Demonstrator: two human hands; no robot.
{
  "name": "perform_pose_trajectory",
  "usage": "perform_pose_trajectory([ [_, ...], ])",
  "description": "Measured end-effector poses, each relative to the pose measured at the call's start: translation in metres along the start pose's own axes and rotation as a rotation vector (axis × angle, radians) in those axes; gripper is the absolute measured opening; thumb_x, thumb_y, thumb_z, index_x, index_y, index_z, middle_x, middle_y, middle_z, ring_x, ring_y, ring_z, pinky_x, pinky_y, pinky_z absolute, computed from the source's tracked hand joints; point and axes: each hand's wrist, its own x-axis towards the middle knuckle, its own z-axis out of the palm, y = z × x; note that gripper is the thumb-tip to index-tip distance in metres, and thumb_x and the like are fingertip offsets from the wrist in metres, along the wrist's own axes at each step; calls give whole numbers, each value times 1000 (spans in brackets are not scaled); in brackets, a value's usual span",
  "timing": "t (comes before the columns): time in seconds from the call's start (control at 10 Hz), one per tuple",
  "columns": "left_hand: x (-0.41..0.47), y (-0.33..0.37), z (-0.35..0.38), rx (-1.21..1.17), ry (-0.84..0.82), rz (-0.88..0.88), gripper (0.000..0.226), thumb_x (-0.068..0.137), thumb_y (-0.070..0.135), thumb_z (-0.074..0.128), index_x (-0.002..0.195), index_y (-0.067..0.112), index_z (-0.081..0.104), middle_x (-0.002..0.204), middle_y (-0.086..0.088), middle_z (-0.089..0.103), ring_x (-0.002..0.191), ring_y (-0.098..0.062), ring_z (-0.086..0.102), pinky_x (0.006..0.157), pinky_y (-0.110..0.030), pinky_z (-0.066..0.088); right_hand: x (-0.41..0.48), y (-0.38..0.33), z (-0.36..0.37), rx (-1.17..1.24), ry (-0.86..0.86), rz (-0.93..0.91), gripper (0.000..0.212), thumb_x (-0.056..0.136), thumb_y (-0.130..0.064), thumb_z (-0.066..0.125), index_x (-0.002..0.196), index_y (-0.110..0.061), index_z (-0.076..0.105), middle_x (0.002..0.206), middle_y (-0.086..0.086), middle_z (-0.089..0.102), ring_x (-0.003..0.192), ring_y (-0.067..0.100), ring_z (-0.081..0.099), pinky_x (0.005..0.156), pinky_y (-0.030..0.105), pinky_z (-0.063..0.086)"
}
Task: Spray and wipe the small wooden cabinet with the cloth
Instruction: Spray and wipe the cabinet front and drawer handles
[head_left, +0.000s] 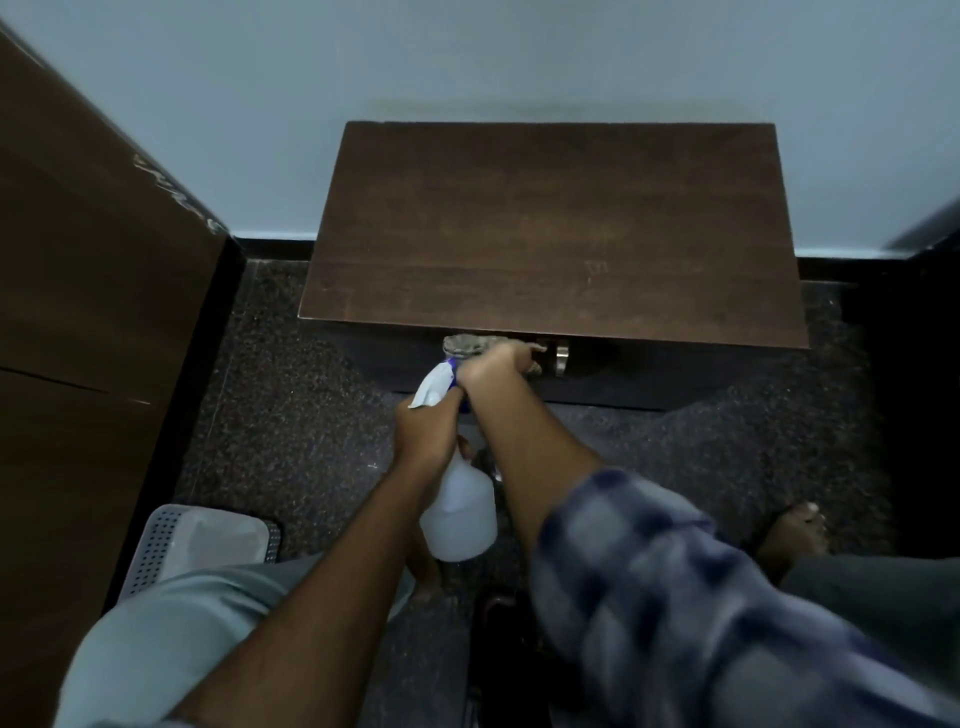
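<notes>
The small wooden cabinet (550, 223) stands against the wall, seen from above, with its dark front face below the top edge. My right hand (498, 361) presses a crumpled grey cloth (467, 345) against the cabinet's front, just left of two metal handles (558, 356). My left hand (428, 428) grips the neck of a white spray bottle (457, 506) with a blue and white nozzle (434, 384). The bottle hangs over the floor in front of the cabinet, close under my right forearm.
A tall brown wooden panel (88, 291) rises on the left. A white perforated plastic basket (202, 540) sits on the dark speckled floor (291, 405) near my left knee. My bare foot (792, 535) rests at the right. A dark edge stands at the far right.
</notes>
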Motion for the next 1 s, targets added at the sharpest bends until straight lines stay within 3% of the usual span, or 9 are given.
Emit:
perform_pose_trajectory([
  [0.1, -8, 1, -3, 36, 12, -74, 16, 88, 7, 70, 82, 21, 76, 78, -12, 76, 52, -24, 62, 57, -34, 49, 4, 10, -13, 127, -242, -23, 28, 105, -15, 33, 111, -9, 60, 129, 21, 58, 127, 33, 54, 89, 35, 48],
  [0.2, -9, 0, -1, 60, 3, -112, 11, 83, 12, 73, 87, 3, 78, 73, -19, 72, 40, -24, 54, 52, -35, 46, 32, 18, -59, 303, -166, -114, 43, 101, -19, 33, 79, -13, 69, 83, 10, 67, 79, 22, 68, 71, 29, 56],
  [0.3, -8, -4, 8, 71, -32, -113, 21, 83, 14, 73, 92, -5, 77, 80, -25, 74, 40, -24, 53, 52, -36, 47, 41, 27, -109, 350, -197, -49, 45, 103, -34, 35, 116, -8, 69, 116, 16, 72, 108, 31, 67, 77, 37, 60],
  [0.4, -20, -7, 22, 90, -96, -102, 21, 82, 13, 71, 90, -6, 76, 86, -28, 75, 43, -24, 54, 53, -35, 47, 45, 29, -152, 426, -186, -67, 42, 104, -29, 33, 120, -9, 66, 124, 15, 67, 114, 32, 63, 85, 41, 57],
  [0.6, -33, -1, 49, 140, -99, -105, 31, 66, 30, 66, 77, 2, 74, 76, -17, 78, 39, -26, 54, 53, -33, 48, 26, 18, -174, 451, -118, -124, 35, 104, -33, 40, 82, -16, 61, 86, 7, 63, 74, 21, 65, 83, 37, 52],
  [0.7, -32, -5, 52, 153, -104, -79, 16, 72, 23, 67, 76, 10, 76, 73, -18, 74, 41, -27, 54, 54, -35, 47, 19, 3, -152, 431, -101, -151, 36, 104, -29, 34, 83, -15, 59, 79, 6, 65, 70, 20, 64, 80, 36, 50],
  [0.8, -31, -9, 49, 173, -98, -66, 21, 74, 21, 68, 88, 10, 80, 66, -10, 70, 50, -29, 58, 56, -36, 47, 23, -11, -108, 400, -51, -206, 41, 103, -25, 33, 69, -20, 54, 64, 0, 61, 62, 16, 59, 72, 32, 46],
  [0.9, -32, -8, 44, 182, -107, -58, 13, 82, 17, 69, 78, 5, 74, 63, -15, 66, 44, -28, 57, 55, -35, 46, 27, -27, -68, 298, 70, -179, 46, 105, -30, 21, 88, -15, 60, 96, 9, 63, 89, 24, 60, 97, 39, 44],
  [1.0, -28, -7, 38, 184, -114, -50, 11, 83, 15, 69, 77, 8, 74, 58, -11, 64, 49, -26, 56, 55, -34, 44, 54, -35, -53, 136, 67, -212, 46, 106, -31, 23, 115, -8, 61, 122, 13, 59, 115, 29, 57, 116, 44, 33],
])
